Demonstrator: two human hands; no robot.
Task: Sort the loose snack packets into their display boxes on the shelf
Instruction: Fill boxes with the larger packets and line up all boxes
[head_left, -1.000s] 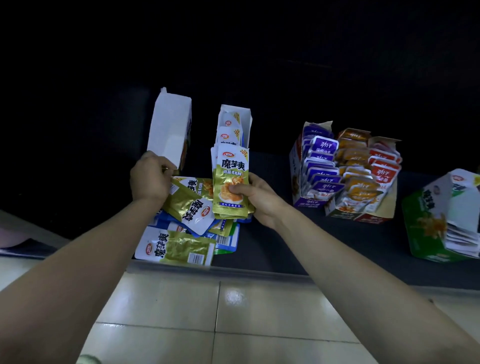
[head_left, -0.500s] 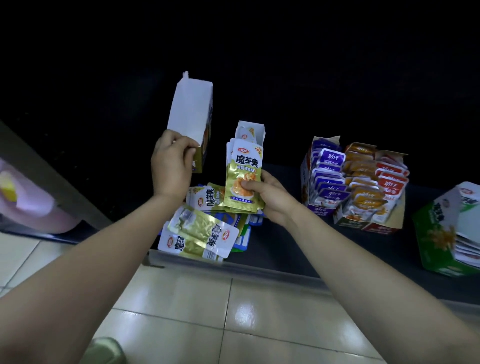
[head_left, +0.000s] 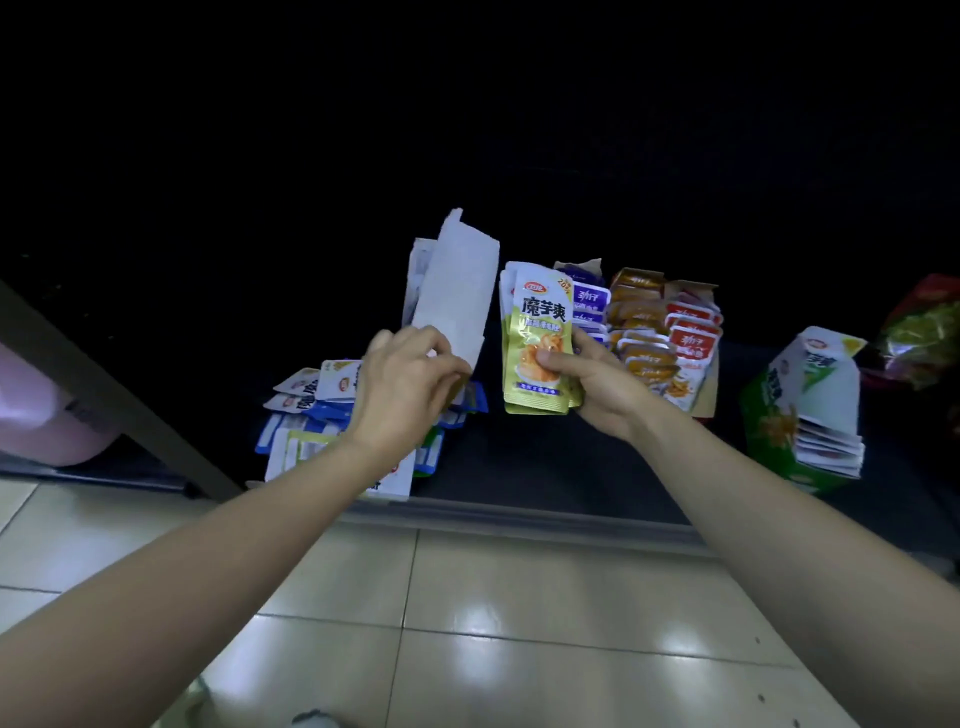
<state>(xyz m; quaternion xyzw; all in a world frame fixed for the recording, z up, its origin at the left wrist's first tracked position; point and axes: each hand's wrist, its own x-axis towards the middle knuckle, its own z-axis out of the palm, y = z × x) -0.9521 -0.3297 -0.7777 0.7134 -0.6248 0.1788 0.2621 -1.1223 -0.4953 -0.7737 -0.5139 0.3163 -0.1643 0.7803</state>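
My left hand (head_left: 402, 382) grips the lower end of a white display box (head_left: 457, 291), held tilted above the dark shelf (head_left: 545, 467). My right hand (head_left: 592, 379) holds a stack of yellow-green snack packets (head_left: 537, 338) upright just right of the box, thumb pressed on the front packet. Under my left forearm lies a loose heap of yellow, white and blue packets (head_left: 322, 410) near the shelf's front edge.
Filled display boxes with purple, orange and red packets (head_left: 670, 332) stand right of my right hand. A green and white display box (head_left: 802, 410) stands farther right, with a red-green bag (head_left: 919, 332) beyond. A slanted shelf post (head_left: 104, 384) and a pink container (head_left: 41, 410) are at left. Tiled floor below.
My left hand has lifted the white box and carried it right, tilting it toward the packet stack. My right hand with the stack has shifted right and up. The view has panned left.
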